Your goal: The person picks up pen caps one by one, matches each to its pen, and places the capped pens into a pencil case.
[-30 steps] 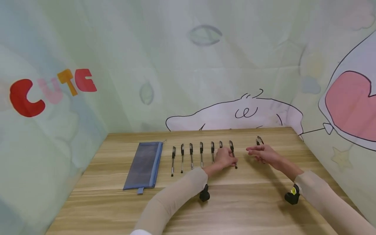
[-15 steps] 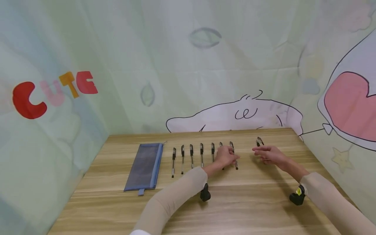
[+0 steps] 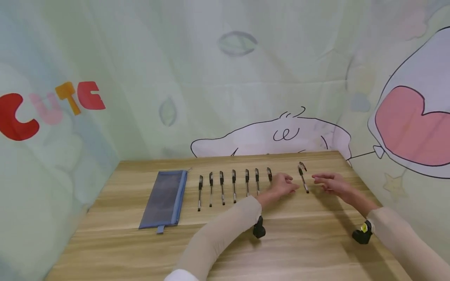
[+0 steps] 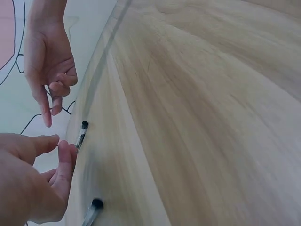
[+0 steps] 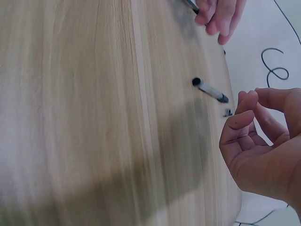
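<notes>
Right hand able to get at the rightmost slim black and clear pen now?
Likely yes: the right hand looks empty, just right of that pen, with only wooden tabletop visible between. The left hand is on the pen's other side, not covering it.

This is a small nook walled with cloth; the sort of building cannot be told. Creased, pale green fabric sheeting surrounds a wood-grain desk, printed with multicoloured "CUTE" lettering at frame left and a pink-hearted, pale balloon at right.
</notes>
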`<move>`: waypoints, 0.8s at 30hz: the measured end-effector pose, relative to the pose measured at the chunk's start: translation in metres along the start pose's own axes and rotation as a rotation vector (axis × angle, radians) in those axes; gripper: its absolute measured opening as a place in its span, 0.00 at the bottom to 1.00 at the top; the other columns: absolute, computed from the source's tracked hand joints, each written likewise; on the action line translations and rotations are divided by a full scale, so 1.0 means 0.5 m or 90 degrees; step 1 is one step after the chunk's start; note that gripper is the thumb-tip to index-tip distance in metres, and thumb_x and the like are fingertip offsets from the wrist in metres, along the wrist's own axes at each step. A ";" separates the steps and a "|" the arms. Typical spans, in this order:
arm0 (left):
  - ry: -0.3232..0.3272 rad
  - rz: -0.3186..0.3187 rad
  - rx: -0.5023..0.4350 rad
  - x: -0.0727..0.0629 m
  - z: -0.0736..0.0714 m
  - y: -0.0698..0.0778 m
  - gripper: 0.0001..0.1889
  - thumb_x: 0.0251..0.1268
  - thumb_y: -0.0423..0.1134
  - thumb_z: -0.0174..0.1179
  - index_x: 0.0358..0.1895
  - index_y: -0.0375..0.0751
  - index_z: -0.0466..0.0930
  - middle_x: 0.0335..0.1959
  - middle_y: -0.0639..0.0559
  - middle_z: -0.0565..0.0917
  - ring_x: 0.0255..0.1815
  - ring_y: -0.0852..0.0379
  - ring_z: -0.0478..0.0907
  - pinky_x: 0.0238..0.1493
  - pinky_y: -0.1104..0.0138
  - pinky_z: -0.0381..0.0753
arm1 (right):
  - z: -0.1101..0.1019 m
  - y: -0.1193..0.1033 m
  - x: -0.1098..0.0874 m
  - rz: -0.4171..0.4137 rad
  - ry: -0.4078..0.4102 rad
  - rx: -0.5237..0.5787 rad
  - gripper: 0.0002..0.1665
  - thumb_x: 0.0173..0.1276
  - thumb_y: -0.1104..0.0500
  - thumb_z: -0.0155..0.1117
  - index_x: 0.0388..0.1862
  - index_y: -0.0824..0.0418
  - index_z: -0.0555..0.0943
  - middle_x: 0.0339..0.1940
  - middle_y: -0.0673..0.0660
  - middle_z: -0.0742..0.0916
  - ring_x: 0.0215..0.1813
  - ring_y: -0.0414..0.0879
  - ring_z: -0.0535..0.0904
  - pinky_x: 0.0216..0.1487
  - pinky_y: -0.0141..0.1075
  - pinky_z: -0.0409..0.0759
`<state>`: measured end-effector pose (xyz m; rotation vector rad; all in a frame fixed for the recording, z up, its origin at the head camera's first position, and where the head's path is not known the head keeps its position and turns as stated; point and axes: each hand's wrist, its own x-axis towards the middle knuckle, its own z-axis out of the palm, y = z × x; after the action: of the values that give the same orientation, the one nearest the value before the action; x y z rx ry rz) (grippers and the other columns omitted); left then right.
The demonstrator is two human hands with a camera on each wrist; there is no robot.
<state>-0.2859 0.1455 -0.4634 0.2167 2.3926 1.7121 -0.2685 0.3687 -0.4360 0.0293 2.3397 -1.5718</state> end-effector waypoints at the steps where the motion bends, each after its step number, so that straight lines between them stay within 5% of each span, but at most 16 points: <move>1: 0.005 -0.001 0.008 0.006 0.011 0.000 0.20 0.58 0.30 0.74 0.53 0.28 0.83 0.40 0.41 0.91 0.29 0.51 0.90 0.30 0.73 0.87 | -0.005 0.002 -0.002 0.001 0.002 0.003 0.31 0.80 0.53 0.58 0.71 0.74 0.70 0.44 0.43 0.87 0.34 0.33 0.79 0.37 0.28 0.81; 7: 0.032 -0.001 0.122 0.029 0.059 0.003 0.17 0.57 0.36 0.75 0.48 0.33 0.85 0.34 0.46 0.91 0.25 0.60 0.85 0.32 0.74 0.83 | -0.022 0.016 -0.013 0.003 0.002 0.006 0.31 0.80 0.53 0.56 0.72 0.74 0.70 0.44 0.43 0.86 0.34 0.34 0.79 0.36 0.28 0.80; 9: 0.048 0.002 0.170 0.035 0.066 0.002 0.11 0.58 0.39 0.75 0.35 0.37 0.83 0.23 0.52 0.86 0.20 0.64 0.77 0.25 0.75 0.75 | -0.024 0.019 -0.011 0.003 0.004 0.004 0.32 0.80 0.52 0.57 0.72 0.73 0.70 0.45 0.45 0.86 0.34 0.34 0.79 0.36 0.29 0.81; 14: 0.089 0.022 0.218 0.048 0.079 -0.001 0.28 0.59 0.44 0.74 0.16 0.48 0.60 0.09 0.60 0.62 0.12 0.64 0.58 0.16 0.72 0.51 | -0.025 0.025 -0.009 -0.004 0.009 0.013 0.31 0.80 0.52 0.58 0.71 0.73 0.71 0.45 0.45 0.87 0.34 0.34 0.79 0.36 0.28 0.81; 19: 0.093 0.011 0.224 0.052 0.093 0.002 0.31 0.55 0.48 0.77 0.13 0.49 0.59 0.09 0.59 0.59 0.11 0.64 0.55 0.11 0.71 0.51 | -0.026 0.029 -0.013 0.003 0.014 0.024 0.30 0.80 0.53 0.58 0.70 0.73 0.71 0.43 0.44 0.86 0.33 0.34 0.79 0.35 0.28 0.81; 24: 0.103 0.011 0.269 0.060 0.105 0.013 0.28 0.55 0.40 0.74 0.12 0.48 0.60 0.10 0.58 0.60 0.13 0.62 0.58 0.10 0.68 0.55 | -0.037 0.038 -0.016 0.009 0.022 0.029 0.31 0.80 0.54 0.57 0.72 0.74 0.69 0.43 0.43 0.86 0.33 0.33 0.78 0.35 0.27 0.81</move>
<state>-0.3025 0.2028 -0.4759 0.1629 2.8590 1.2520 -0.2617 0.3943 -0.4446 0.0851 2.3249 -1.6292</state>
